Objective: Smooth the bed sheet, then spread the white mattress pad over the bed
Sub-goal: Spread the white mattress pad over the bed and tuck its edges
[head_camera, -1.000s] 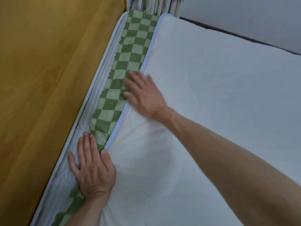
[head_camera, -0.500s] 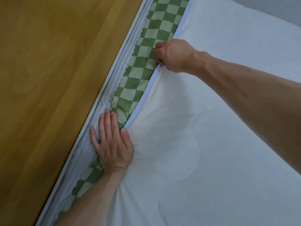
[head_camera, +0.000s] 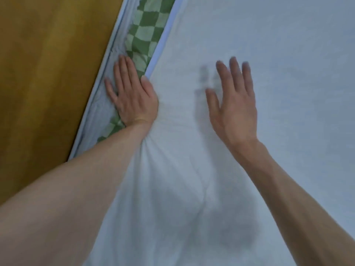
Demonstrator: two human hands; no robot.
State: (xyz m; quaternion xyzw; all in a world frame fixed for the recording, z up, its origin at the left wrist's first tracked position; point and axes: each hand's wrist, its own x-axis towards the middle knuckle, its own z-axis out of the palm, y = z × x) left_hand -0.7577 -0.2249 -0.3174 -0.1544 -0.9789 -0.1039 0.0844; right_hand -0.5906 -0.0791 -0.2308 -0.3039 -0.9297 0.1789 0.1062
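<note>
Where the white mattress pad (head_camera: 259,54) ends on its left side, a pale blue piped border (head_camera: 163,35) runs diagonally from the top of the view down to the left hand (head_camera: 132,95). Beyond that border a narrow strip of green-and-white checked bed sheet (head_camera: 146,29) is exposed, and past it a band of wrinkled white quilted fabric (head_camera: 99,112) at the mattress side, itself edged in pale blue. A mustard-brown wooden surface (head_camera: 48,73) fills the whole left of the view, just beside that edge, with no gap visible between them.

Left hand: flat, fingers straight and close together, pressing down across the checked strip and the white band; thumb lies at the pad's blue border. Gripping nothing. Pad cloth bunches into radiating creases beside the wrist.

Right hand (head_camera: 234,104): open, fingers spread and straight, held over the pad; fingertips are motion-blurred. A soft shadow falls on the pad to its left. Whether the palm touches the cloth cannot be told.

Pad surface: matte, faintly textured, with a long shallow fold running down between the two forearms. To the right of the right hand it lies smooth, broad and unobstructed to the frame edge.
</note>
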